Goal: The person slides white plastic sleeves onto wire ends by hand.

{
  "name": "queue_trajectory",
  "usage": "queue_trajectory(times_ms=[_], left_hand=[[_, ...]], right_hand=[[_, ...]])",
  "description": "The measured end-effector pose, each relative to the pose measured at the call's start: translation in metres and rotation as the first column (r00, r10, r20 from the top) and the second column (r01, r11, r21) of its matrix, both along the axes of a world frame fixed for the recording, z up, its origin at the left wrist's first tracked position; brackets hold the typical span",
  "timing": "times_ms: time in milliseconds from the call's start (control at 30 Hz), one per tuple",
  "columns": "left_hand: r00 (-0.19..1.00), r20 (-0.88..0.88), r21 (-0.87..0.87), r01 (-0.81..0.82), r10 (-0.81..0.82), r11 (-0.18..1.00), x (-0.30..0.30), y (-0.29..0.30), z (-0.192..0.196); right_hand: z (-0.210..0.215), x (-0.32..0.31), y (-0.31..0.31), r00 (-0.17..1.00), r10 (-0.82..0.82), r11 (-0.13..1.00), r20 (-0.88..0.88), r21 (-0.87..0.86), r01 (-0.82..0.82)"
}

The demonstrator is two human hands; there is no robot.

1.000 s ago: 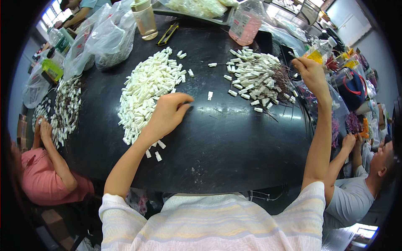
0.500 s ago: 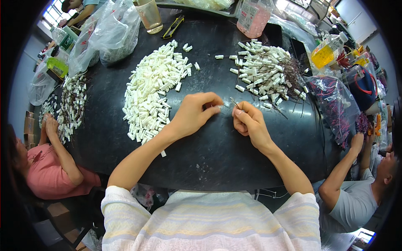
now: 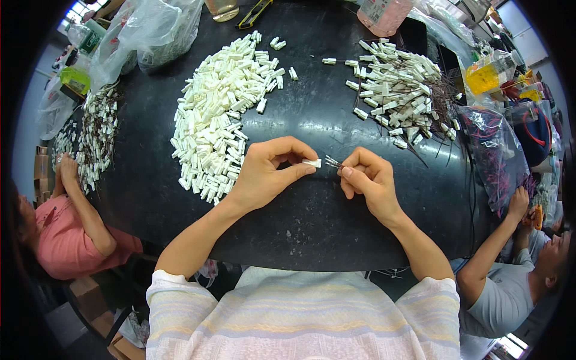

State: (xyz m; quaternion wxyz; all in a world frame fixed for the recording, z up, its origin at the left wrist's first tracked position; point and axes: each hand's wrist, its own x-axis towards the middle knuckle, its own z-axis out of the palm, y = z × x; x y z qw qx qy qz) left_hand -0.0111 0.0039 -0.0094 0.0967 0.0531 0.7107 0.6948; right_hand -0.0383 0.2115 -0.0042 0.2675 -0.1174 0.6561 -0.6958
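Both hands have drawn closer: left hand pinches blocky white connector.

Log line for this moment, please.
left hand: pinches white connector | right hand: holds wire ends at it | above black table

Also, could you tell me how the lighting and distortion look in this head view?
Head view: strong fisheye, the black table bulging round and dark corners ringing the frame; soft glare streaks on the tabletop; both hands, left hand and right hand, sharp at centre; white pieces bright but not blown out.
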Motion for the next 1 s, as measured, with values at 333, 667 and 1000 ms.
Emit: queue_trajectory(times_ms=[333,667,1000], left_hand=[[1.0,0.026,0.107,-0.006,0.003,0.994,0.002,0.003,0.0],[0.999,0.035,-0.008,0.032,-0.032,0.999,0.008,0.011,-0.003],[0.972,-0.205,-0.252,0.062,-0.116,0.966,-0.005,0.011,0.004]], right_hand=[[-0.006,0.0,-0.002,0.998,-0.028,1.0,-0.055,0.001,0.028],[-0.011,0.001,-0.003,0.994,-0.071,0.997,-0.077,-0.019,0.07],[-0.011,0.001,-0.001,0.975,-0.009,0.996,-0.223,0.083,0.028]])
